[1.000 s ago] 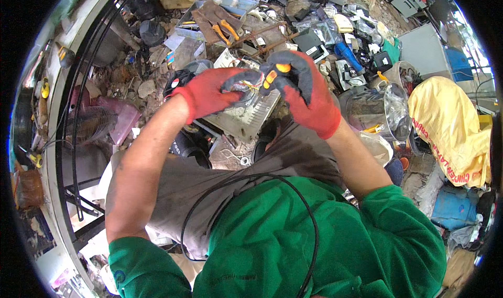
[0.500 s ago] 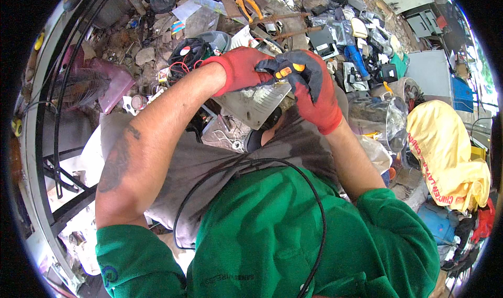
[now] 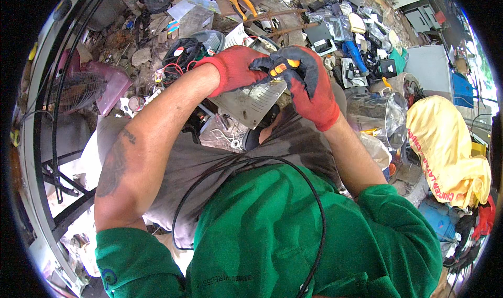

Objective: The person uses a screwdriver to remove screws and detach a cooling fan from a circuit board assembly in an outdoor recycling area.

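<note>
A person in a green shirt (image 3: 293, 230) sits bent over a littered floor, grey-brown trousers (image 3: 152, 193) spread to either side, with a black cable (image 3: 324, 219) looping across the shirt and lap. Off to the right slumps a yellow sack (image 3: 440, 146), and between it and the right forearm stands a see-through tub (image 3: 367, 112). A pale slotted panel (image 3: 246, 106) lies under the hands, in front of the lap. Both hands wear red gloves with dark fingers and meet above the panel's far edge. The right hand (image 3: 314, 83) is curled around a small dark tool (image 3: 279, 69) with yellow-orange parts, whose kind the fingers hide. The left hand (image 3: 238, 70) has its fingers drawn together beside the tool; whether it grips anything, I cannot tell. Beyond the hands lie orange-handled pliers (image 3: 249, 5), and a thin red wire (image 3: 173, 67) curls near the left wrist.
</note>
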A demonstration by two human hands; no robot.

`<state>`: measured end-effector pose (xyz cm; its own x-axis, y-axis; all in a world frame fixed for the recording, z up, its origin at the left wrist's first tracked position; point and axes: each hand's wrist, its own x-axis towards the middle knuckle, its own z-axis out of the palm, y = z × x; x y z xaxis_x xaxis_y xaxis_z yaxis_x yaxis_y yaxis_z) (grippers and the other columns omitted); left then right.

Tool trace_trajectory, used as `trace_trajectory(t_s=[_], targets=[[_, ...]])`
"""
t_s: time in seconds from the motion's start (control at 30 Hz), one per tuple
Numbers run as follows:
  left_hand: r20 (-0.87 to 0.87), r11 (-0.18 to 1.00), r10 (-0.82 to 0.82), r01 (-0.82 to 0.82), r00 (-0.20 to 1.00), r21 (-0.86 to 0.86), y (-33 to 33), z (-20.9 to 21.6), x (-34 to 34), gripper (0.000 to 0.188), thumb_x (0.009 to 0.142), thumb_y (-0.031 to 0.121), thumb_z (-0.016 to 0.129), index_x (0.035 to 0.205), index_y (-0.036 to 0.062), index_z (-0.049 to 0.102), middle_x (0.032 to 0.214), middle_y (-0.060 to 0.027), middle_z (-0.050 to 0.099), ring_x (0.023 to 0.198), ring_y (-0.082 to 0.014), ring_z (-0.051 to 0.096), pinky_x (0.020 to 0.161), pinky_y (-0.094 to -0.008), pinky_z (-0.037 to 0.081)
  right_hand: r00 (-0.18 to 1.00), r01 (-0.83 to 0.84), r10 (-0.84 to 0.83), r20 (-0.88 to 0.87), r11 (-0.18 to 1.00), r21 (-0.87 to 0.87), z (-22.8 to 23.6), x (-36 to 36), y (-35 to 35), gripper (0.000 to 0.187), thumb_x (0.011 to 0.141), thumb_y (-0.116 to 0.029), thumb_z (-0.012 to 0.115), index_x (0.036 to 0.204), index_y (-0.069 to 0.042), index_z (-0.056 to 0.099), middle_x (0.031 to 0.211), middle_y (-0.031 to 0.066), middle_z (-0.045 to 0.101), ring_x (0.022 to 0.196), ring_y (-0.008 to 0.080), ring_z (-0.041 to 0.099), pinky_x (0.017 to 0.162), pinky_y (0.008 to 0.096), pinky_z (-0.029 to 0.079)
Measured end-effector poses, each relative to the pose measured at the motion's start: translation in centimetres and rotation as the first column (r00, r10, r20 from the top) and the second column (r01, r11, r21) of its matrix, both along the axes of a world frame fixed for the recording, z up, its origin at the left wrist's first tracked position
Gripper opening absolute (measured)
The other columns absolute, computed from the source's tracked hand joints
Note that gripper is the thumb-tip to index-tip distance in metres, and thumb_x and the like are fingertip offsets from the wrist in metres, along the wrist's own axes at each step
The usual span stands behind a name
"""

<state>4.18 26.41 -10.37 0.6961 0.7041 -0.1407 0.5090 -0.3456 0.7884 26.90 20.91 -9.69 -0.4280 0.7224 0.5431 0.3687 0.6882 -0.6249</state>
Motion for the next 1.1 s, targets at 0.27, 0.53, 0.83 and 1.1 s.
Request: trace_trajectory(t_s=[0.27, 0.53, 0.83, 1.1], targets=[[-0.027, 0.998, 0.006, -0.005, 1.000, 0.061, -0.1, -0.1, 0.2, 0.033, 0.086, 0.020, 0.070, 0.117, 0.0100, 0.067, 0.102, -0.0157, 0.072, 0.096, -0.0339, 0.068, 0.085, -0.0413, 0.053, 1.000, -0.007, 0.007, 0.010, 1.000, -0.003, 0.3, 0.0, -0.2, 0.050, 0.086, -0.005, 0.059, 0.133, 0.004, 0.045, 0.124, 0.0238, 0.057, 0.111, 0.0366, 0.060, 0.098, 0.0411, 0.047], [-0.005, 0.995, 0.002, -0.002, 1.000, 0.097, -0.1, -1.0, 0.0, 0.034, 0.088, 0.027, 0.067, 0.120, 0.0169, 0.068, 0.103, -0.0147, 0.073, 0.098, -0.0363, 0.068, 0.088, -0.0426, 0.052, 0.983, -0.093, 0.107, 0.150, 0.991, -0.097, 3.0, 0.7, 0.7, 0.051, 0.085, -0.005, 0.062, 0.132, 0.004, 0.045, 0.122, 0.0254, 0.058, 0.112, 0.0421, 0.060, 0.097, 0.0426, 0.048], [-0.036, 0.995, 0.001, 0.002, 0.999, 0.097, -0.2, -0.5, 0.3, 0.031, 0.085, 0.016, 0.068, 0.115, 0.0086, 0.067, 0.102, -0.0153, 0.072, 0.096, -0.0346, 0.068, 0.086, -0.0418, 0.054, 0.939, -0.101, 0.134, 0.317, 0.988, -0.117, 4.9, 0.4, 1.0, 0.050, 0.086, -0.011, 0.063, 0.131, 0.001, 0.045, 0.118, 0.0257, 0.058, 0.107, 0.0417, 0.062, 0.092, 0.0440, 0.051], [-0.184, 0.935, -0.003, 0.068, 0.983, 0.349, -1.2, -0.5, -0.3, 0.050, 0.085, 0.023, 0.065, 0.134, 0.0151, 0.058, 0.136, -0.0130, 0.058, 0.125, -0.0357, 0.054, 0.107, -0.0448, 0.041, 0.530, -0.004, 0.142, 0.836, 0.986, -0.165, 8.3, -2.0, 1.2, 0.052, 0.090, -0.028, 0.064, 0.131, -0.004, 0.043, 0.104, 0.0217, 0.064, 0.095, 0.0408, 0.064, 0.079, 0.0470, 0.053]])
